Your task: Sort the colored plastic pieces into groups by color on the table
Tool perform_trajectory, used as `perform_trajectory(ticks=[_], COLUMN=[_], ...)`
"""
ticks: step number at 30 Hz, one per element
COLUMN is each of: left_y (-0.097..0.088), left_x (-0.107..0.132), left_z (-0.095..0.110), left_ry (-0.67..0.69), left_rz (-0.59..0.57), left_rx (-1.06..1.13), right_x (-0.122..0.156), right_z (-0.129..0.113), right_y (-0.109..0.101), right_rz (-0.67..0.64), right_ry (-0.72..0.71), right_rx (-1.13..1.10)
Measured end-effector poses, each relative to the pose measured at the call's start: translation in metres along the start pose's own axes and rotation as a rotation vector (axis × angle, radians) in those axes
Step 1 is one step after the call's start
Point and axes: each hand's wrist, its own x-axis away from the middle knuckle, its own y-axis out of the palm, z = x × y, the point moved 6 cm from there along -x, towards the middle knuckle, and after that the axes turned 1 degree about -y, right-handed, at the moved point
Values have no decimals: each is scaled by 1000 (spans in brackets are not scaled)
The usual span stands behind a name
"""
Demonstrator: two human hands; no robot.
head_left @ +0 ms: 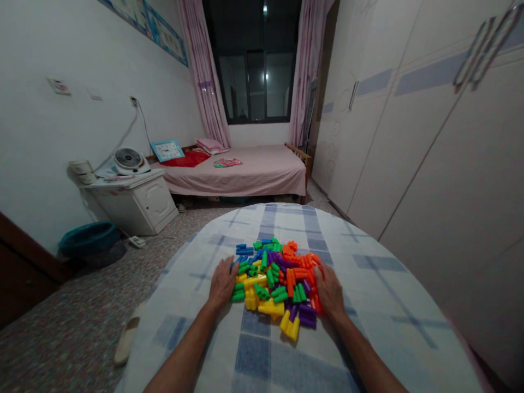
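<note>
A heap of plastic building pieces in blue, green, yellow, purple and orange lies on the table. My left hand rests against the heap's left side, beside blue and green pieces, its fingers stretched forward. Against the right side lies my right hand, touching orange pieces, with its fingers extended too. Neither hand grips a piece that I can see. Nearest to me in the heap are a yellow piece and a purple piece. The inner fingers of both hands are partly hidden by the pieces.
The round table has a blue-and-white checked cloth. Beyond it stands a bed with a pink sheet. To the left are a white cabinet with a fan, and a teal bin. A wardrobe lines the right wall.
</note>
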Motion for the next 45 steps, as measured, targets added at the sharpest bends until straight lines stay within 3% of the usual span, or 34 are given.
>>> perform_trajectory(ticks=[3, 7, 12, 16, 20, 24, 28, 31, 34, 37, 39, 42, 45], left_y=[10, 6, 4, 12, 19, 23, 18, 6, -4, 7, 17, 27, 33], left_x=[-14, -25, -34, -42, -47, -49, -43, -26, 9, 55, 77, 85, 72], left_z=[11, 26, 45, 84, 123, 152, 185, 206, 213, 209, 198, 180, 170], left_ry=[-155, -333, -462, -326, -126, -29, 75, 204, 361, 578, 648, 683, 718], left_rz=[-19, 12, -101, -198, -158, -198, -294, -238, -115, -231, -268, -225, -168], left_rx=[302, 707, 844, 845, 667, 568, 540, 496, 306, 42, -93, -228, -283], right_x=[-8, -8, -6, -7, -7, -7, -7, -6, -5, -5, -5, -5, -5], right_z=[-11, -16, -19, -20, -18, -16, -13, -9, -7, -7, -8, -9, -8], right_y=[11, 14, 11, 11, 13, 14, 13, 11, 10, 9, 9, 10, 10], right_rz=[3, 39, 26, 32, 28, 24, 44, 74, 92, 97, 94, 91, 105], right_ry=[12, 45, 36, 23, 24, 24, -16, -44, -29, 14, 33, 33, 11], right_rx=[-101, -163, -223, -241, -243, -263, -320, -373, -397, -411, -413, -410, -403])
